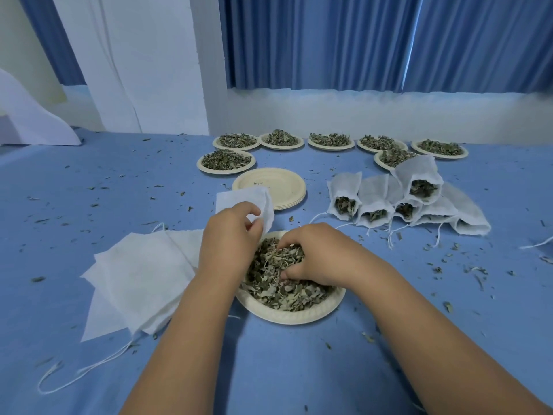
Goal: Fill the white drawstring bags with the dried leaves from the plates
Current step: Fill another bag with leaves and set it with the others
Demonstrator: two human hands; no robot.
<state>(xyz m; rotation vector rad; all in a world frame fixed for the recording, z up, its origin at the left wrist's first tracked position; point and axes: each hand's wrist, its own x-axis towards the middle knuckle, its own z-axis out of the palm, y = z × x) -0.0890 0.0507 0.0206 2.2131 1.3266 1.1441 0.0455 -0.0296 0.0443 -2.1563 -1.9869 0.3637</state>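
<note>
Head view. Left hand pinching one edge of a white bag, held up just beyond the far rim of the near plate; fingers curled on the cloth. Right hand sunk into the dried leaves on that plate, fingers bent around a clump.

Probable faults: bag gripped at one edge only, so mouth apt to sag shut and turn the handful aside; loose flakes apt to drop between plate and bag, adding to the crumbs strewn over the table; too tight a squeeze apt to crush brittle leaves to dust; plate probably light enough to slide or tip under a sideways scoop.

Materials: bags of thin, soft, fibrous white cloth, flat and square when empty, as in the pile left of the plate, with thin white strings trailing. Filled bags to the right plump, lying on their sides, mouths open and showing leaf. Plates pale, round, shallow, with ribbed rims: empty stack beyond the held bag, heaped plates in a row at the back. Leaves grey-green, curled, dry. Table covered in smooth blue cloth.
</note>
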